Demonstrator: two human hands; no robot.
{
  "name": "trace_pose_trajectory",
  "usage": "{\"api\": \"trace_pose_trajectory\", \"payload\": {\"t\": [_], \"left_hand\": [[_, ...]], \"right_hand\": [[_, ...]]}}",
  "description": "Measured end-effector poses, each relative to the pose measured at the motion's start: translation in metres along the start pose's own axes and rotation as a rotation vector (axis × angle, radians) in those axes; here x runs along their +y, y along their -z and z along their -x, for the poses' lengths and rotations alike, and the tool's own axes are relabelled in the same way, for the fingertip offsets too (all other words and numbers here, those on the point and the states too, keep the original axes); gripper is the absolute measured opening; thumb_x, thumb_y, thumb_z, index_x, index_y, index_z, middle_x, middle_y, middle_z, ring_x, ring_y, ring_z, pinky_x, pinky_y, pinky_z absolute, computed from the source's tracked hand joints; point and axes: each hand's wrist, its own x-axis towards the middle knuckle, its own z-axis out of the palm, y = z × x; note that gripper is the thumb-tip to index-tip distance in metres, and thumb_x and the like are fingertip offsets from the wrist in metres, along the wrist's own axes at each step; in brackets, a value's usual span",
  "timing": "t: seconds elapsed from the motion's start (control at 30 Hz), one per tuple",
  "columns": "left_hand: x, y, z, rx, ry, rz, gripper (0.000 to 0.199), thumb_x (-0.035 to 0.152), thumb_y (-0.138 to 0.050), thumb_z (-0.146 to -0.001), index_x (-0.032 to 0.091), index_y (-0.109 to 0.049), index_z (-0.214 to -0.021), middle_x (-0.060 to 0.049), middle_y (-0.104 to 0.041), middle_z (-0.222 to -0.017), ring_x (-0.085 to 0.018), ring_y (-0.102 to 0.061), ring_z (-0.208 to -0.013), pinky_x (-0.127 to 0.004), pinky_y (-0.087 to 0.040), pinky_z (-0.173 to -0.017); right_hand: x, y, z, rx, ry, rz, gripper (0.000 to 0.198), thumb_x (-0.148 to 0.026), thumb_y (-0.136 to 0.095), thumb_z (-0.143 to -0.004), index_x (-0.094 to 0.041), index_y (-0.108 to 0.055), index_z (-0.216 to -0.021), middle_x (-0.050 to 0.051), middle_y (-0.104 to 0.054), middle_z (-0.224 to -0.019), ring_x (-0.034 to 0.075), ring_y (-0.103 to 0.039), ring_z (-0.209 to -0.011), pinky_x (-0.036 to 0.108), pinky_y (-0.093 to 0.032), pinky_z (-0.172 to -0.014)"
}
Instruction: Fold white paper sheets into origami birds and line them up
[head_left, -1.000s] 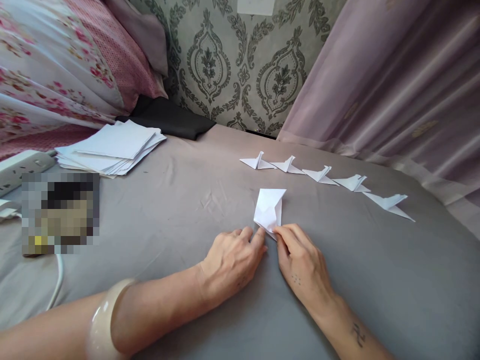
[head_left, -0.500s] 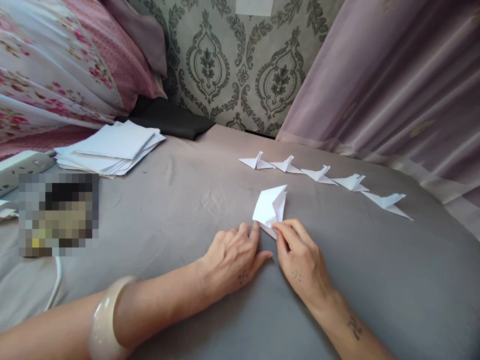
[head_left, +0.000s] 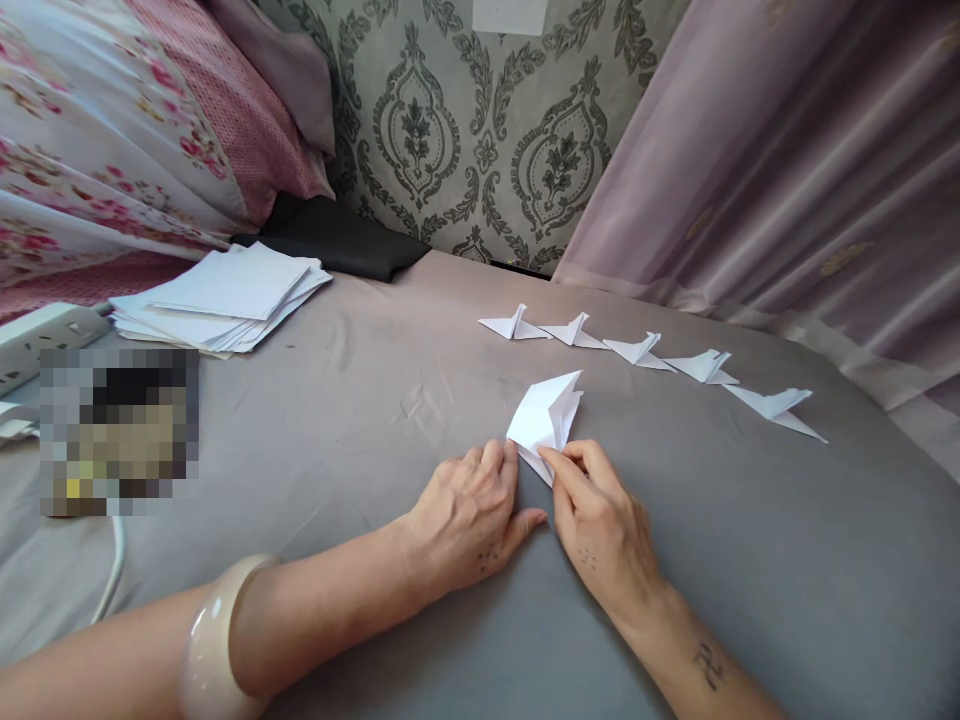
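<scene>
A partly folded sheet of white paper (head_left: pixel 536 412) lies on the grey cloth in front of me, its layers standing slightly apart on the right side. My left hand (head_left: pixel 466 515) rests on the cloth with curled fingers. Its index fingertip holds down the paper's left corner, and the thumb sticks out to the right. At the lower right edge, my right hand (head_left: pixel 606 520) pinches the paper between thumb and index finger; the other fingers bend behind. The fingertips cover part of the lower fold.
Several small folded white paper birds (head_left: pixel 636 350) stand in a slanting row behind and right. A stack of white paper (head_left: pixel 225 290) lies back left, beside a white power strip (head_left: pixel 45 345) and a cable (head_left: pixel 116 570). A black cloth (head_left: pixel 337 238) lies by the patterned wall.
The paper's upper right tip has swung a little to the right, and its right-hand layers have spread wider. My right fingertips have shifted slightly left along the lower edge. The left hand stays put.
</scene>
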Motion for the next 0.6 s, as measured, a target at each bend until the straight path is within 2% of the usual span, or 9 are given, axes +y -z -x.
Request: {"api": "trace_pose_trajectory", "payload": {"t": [0.23,0.43,0.6], "left_hand": [[-0.0012,0.0006,-0.0010,0.002,0.002,0.012,0.066,0.053,-0.025,-0.096,0.004,-0.036,-0.139,-0.016,-0.058,-0.102,-0.027,-0.062,-0.085,-0.034,-0.051,-0.063],[-0.0028,0.0018,-0.0028,-0.002,-0.010,0.017,0.067,0.052,-0.028,-0.096,0.004,-0.036,-0.141,-0.014,-0.059,-0.103,-0.025,-0.064,-0.079,-0.034,-0.050,-0.060],[-0.0041,0.0053,-0.0094,-0.009,-0.007,0.018,0.076,0.060,-0.030,-0.093,0.001,-0.036,-0.141,-0.014,-0.062,-0.098,-0.024,-0.066,-0.070,-0.034,-0.048,-0.056]], "right_hand": [[0.0009,-0.0026,-0.0014,-0.012,-0.011,-0.019,0.036,-0.009,-0.043,-0.089,-0.020,-0.067,-0.113,0.007,-0.063,-0.089,0.015,-0.061,-0.068,0.024,-0.038,-0.050],[0.0019,-0.0046,-0.0014,-0.053,-0.053,-0.068,0.036,-0.007,-0.045,-0.088,-0.020,-0.066,-0.114,0.006,-0.063,-0.092,0.016,-0.064,-0.072,0.025,-0.041,-0.053],[0.0039,-0.0061,-0.0010,-0.078,-0.097,-0.108,0.036,-0.008,-0.045,-0.088,-0.021,-0.065,-0.116,0.005,-0.061,-0.093,0.016,-0.063,-0.071,0.025,-0.043,-0.055]]}}
